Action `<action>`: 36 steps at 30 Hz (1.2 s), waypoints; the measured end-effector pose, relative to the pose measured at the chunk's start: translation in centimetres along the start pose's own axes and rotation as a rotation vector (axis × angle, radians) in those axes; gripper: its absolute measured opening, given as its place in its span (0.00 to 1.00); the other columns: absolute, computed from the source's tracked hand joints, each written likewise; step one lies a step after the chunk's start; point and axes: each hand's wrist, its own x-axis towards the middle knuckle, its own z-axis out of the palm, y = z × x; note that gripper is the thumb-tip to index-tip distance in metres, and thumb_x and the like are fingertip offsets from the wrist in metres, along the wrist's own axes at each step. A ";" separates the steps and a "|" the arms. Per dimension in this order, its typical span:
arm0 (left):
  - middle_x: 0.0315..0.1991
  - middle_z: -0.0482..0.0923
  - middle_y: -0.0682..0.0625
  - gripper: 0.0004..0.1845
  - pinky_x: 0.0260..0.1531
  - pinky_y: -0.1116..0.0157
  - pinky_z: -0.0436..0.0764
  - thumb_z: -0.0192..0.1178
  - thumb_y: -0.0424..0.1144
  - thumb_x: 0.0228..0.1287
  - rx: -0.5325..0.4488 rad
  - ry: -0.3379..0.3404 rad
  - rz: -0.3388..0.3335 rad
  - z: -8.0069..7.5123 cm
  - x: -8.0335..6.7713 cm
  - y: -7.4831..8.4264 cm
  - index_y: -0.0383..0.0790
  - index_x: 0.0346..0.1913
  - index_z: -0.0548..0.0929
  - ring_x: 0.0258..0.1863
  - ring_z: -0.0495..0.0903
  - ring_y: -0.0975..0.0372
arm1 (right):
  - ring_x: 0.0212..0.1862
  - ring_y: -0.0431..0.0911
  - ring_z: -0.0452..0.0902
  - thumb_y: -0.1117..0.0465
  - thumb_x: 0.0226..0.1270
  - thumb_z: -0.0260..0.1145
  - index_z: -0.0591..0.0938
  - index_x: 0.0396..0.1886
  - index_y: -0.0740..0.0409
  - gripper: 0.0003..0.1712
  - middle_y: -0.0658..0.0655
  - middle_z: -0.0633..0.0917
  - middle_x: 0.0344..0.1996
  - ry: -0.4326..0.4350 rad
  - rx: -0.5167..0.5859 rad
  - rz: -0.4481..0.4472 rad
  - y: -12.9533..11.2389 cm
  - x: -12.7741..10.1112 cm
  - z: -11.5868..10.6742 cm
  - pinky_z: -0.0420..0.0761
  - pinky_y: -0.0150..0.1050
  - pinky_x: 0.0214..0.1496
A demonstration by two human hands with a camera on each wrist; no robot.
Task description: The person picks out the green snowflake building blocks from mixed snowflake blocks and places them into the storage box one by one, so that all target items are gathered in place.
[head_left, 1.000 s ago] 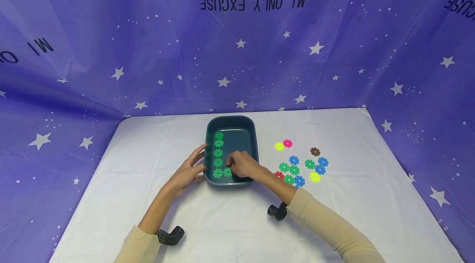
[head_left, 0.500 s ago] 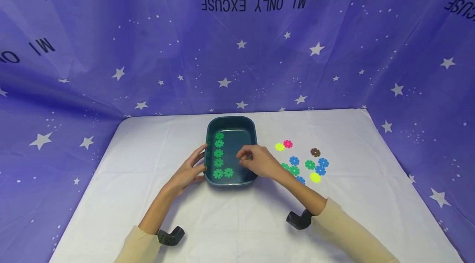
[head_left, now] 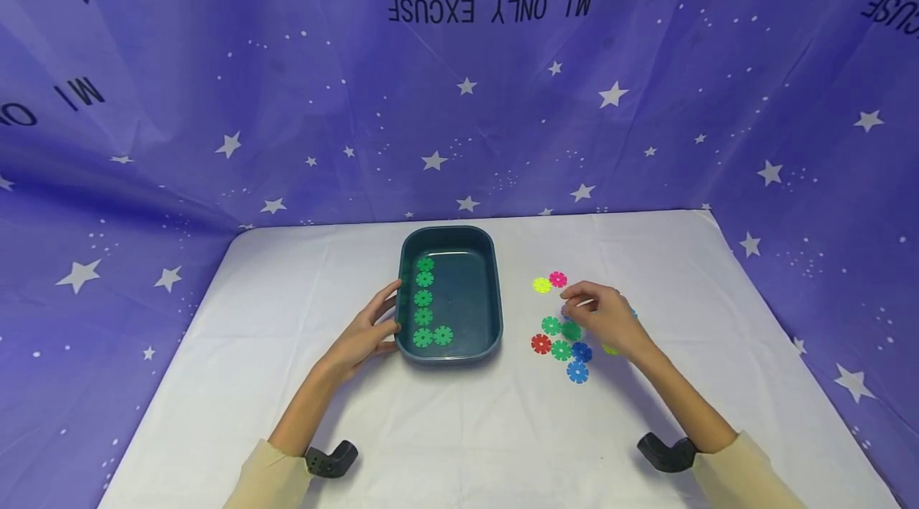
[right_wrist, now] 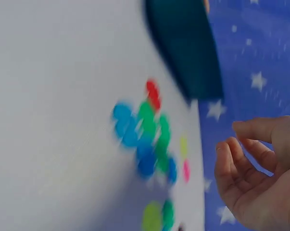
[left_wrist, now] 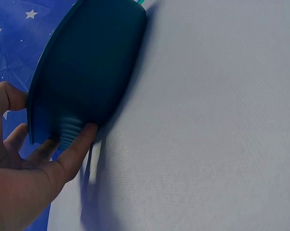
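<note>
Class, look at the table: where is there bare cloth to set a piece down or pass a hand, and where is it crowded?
Free: the cloth left of the tray, beyond the left hand; the near strip between the two forearms; the far edge behind the tray. Inside the tray, the right half is bare beside the green pieces. Crowded: the loose pieces right of the tray, where the right hand hovers.

White tablecloth (head_left: 445,429), purple star-printed backdrop (head_left: 215,94) with upside-down black lettering (head_left: 488,8)

Staged recording booth, starry purple backdrop (head_left: 215,94) (upside-down lettering), white-clothed table (head_left: 467,429)
</note>
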 end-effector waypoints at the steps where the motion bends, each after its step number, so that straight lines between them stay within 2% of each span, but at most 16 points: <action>1: 0.79 0.45 0.40 0.43 0.56 0.49 0.77 0.51 0.26 0.65 0.001 0.000 0.000 0.0 0.0 0.0 0.56 0.80 0.52 0.67 0.66 0.41 | 0.41 0.52 0.83 0.65 0.66 0.68 0.84 0.49 0.64 0.13 0.56 0.86 0.38 0.007 -0.003 0.026 0.8 -0.2 -0.4 0.82 0.42 0.40; 6: 0.79 0.46 0.42 0.44 0.56 0.49 0.77 0.52 0.26 0.64 0.001 0.011 -0.005 0.2 -0.1 0.1 0.58 0.80 0.53 0.66 0.68 0.42 | 0.44 0.54 0.82 0.63 0.65 0.70 0.83 0.52 0.63 0.17 0.60 0.86 0.43 0.012 -0.032 0.147 4.0 -1.1 -1.8 0.79 0.40 0.38; 8: 0.79 0.46 0.42 0.44 0.56 0.49 0.77 0.52 0.26 0.64 0.004 0.012 -0.004 0.2 -0.1 0.1 0.58 0.80 0.53 0.66 0.68 0.42 | 0.45 0.55 0.80 0.62 0.64 0.70 0.83 0.53 0.63 0.18 0.62 0.85 0.45 0.013 -0.054 0.177 4.8 -1.3 -2.0 0.78 0.41 0.40; 14: 0.79 0.46 0.41 0.44 0.56 0.49 0.77 0.52 0.26 0.64 0.004 0.007 0.001 0.2 -0.2 0.1 0.58 0.80 0.52 0.66 0.67 0.41 | 0.49 0.59 0.78 0.64 0.62 0.71 0.82 0.55 0.65 0.21 0.67 0.83 0.49 0.020 -0.079 0.191 6.4 -1.5 -2.1 0.76 0.52 0.50; 18: 0.79 0.45 0.41 0.44 0.56 0.49 0.77 0.52 0.26 0.64 0.003 0.009 -0.002 0.2 -0.2 0.2 0.58 0.80 0.52 0.66 0.67 0.41 | 0.52 0.62 0.76 0.64 0.62 0.71 0.82 0.55 0.66 0.22 0.68 0.82 0.50 0.016 -0.085 0.191 7.0 -1.4 -1.9 0.75 0.57 0.54; 26: 0.79 0.45 0.42 0.44 0.55 0.49 0.77 0.51 0.26 0.64 0.008 0.015 -0.007 0.3 -0.2 0.3 0.58 0.80 0.52 0.66 0.67 0.42 | 0.54 0.63 0.74 0.64 0.61 0.70 0.82 0.54 0.68 0.21 0.67 0.82 0.48 -0.007 -0.125 0.198 7.4 -0.9 -1.6 0.73 0.59 0.56; 32: 0.78 0.46 0.41 0.43 0.55 0.50 0.78 0.51 0.26 0.64 0.007 0.016 -0.003 0.2 -0.2 0.3 0.57 0.80 0.52 0.66 0.67 0.42 | 0.49 0.59 0.74 0.66 0.59 0.71 0.80 0.51 0.70 0.21 0.65 0.80 0.44 -0.043 -0.125 0.232 6.8 -0.5 -1.8 0.74 0.54 0.52; 36: 0.78 0.46 0.42 0.44 0.55 0.50 0.78 0.51 0.26 0.64 0.007 0.013 -0.006 0.2 -0.2 0.3 0.58 0.80 0.52 0.67 0.67 0.42 | 0.46 0.57 0.74 0.67 0.59 0.72 0.78 0.50 0.68 0.20 0.62 0.80 0.41 -0.051 -0.101 0.227 6.3 -0.6 -1.9 0.76 0.47 0.45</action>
